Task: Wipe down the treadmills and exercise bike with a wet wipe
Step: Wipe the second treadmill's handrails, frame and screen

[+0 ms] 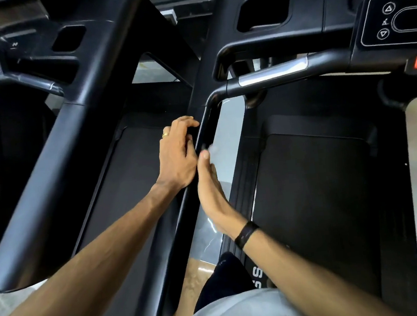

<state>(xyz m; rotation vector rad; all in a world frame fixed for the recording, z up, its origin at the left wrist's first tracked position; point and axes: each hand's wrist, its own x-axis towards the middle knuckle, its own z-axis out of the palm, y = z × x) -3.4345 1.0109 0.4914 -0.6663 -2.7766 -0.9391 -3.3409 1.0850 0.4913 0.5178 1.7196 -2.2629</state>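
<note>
Treadmills' black side handrail (201, 138), frame centre: my left hand (176, 155) curls loosely beside it, my right hand (211, 183) stretches flat behind a blurred white wipe (213, 147); I judge consoles and bike remain.

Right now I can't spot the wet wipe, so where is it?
In the head view, the wet wipe is a blurred white bit at the right hand's fingertips, against the black handrail, beside the left hand.

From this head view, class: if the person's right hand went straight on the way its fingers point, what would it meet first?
The right hand points up along the black handrail. A blurred pale scrap, possibly the wet wipe, sits at its fingertips. Beyond that, it would probably meet the rail's bend first, though depth is unclear.
</note>
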